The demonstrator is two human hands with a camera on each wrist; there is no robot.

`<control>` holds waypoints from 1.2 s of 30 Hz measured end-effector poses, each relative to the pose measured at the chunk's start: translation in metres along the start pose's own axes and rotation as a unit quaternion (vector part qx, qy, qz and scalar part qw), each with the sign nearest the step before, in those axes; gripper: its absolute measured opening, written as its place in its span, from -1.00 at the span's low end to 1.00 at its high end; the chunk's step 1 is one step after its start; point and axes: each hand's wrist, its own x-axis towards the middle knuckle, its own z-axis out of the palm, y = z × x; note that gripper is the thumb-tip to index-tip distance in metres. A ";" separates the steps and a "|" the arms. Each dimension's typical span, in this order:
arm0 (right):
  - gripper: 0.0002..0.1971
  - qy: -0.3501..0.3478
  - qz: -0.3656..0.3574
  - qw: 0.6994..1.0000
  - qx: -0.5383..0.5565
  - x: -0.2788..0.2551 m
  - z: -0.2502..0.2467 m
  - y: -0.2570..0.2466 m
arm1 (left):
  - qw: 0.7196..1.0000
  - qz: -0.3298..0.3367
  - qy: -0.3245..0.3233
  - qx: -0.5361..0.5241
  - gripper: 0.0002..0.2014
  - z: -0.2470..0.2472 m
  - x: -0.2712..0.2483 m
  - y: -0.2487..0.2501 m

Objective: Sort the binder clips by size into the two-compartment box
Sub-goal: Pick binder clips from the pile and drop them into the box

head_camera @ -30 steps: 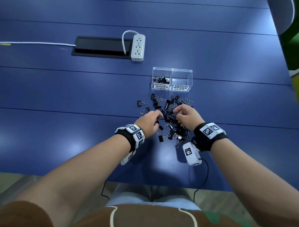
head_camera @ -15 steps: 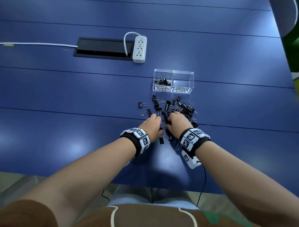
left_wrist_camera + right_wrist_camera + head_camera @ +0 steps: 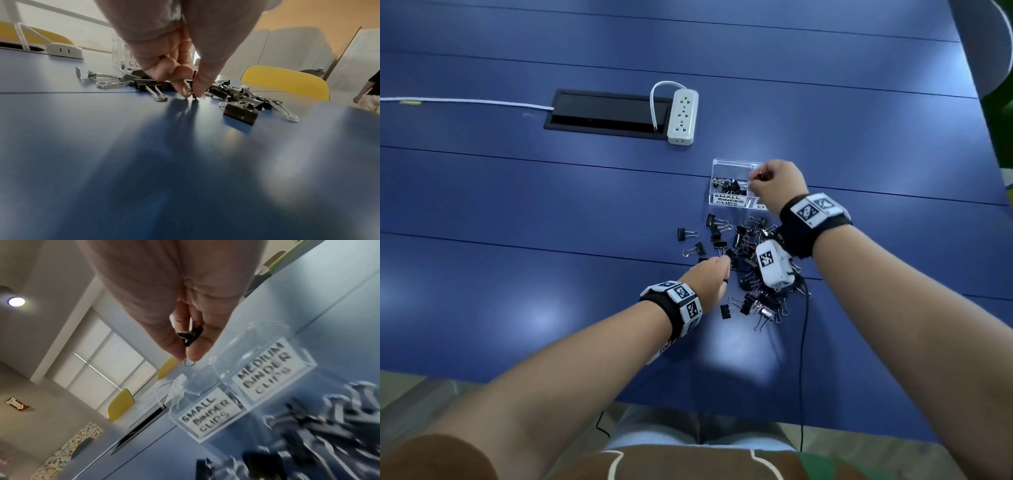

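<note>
We hold a small binder clip (image 3: 190, 335) pinched between thumb and fingers (image 3: 197, 352) of our right hand (image 3: 779, 183), its wire loop hanging just above the two-compartment box (image 3: 729, 171) at centre right of the head view. The hand sits over the divider, so we cannot tell for certain which side the clip is bound for, though its size suggests the small one. Lower in the frame, our left hand (image 3: 709, 281) reaches into the near-left edge of the loose pile (image 3: 753, 270), fingertips (image 3: 198, 91) closed narrowly on the wire handles of another clip (image 3: 188, 91) that stands on the blue surface (image 3: 551, 274).

The sort looks to be in its early stages. A small cluster of black clips lies in the left compartment (image 3: 729, 186), labelled "SMALL BINDER CLIPS". The right compartment (image 3: 265, 369), labelled "MEDIUM BINDER CLIPS", appears empty in the right wrist view, though the box is clear and partly hidden by our hand in the head view. Dozens of clips of mixed size remain scattered and tangled below the box, a few strays lying apart at the pile's left.

Beyond the box, toward the upper left, a white power strip (image 3: 683, 116) rests beside a black cable hatch (image 3: 606, 113) set into the surface.
</note>
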 end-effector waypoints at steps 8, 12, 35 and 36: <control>-0.76 -0.017 -0.036 0.997 -0.070 0.029 0.011 -0.010 | 0.994 -0.017 0.088 -0.070 -0.85 -0.032 0.019 0.005; -0.76 0.027 -0.038 0.998 -0.036 0.012 0.001 0.010 | 0.984 -0.002 0.159 -0.086 -0.87 -0.067 0.048 0.013; -0.89 -0.032 0.015 0.991 -0.126 -0.059 -0.005 0.096 | 0.989 0.063 0.102 0.088 -0.81 -0.036 0.083 0.030; -0.88 -0.022 0.015 0.991 -0.134 -0.052 -0.006 0.096 | 0.990 0.050 0.090 0.098 -0.79 -0.031 0.080 0.026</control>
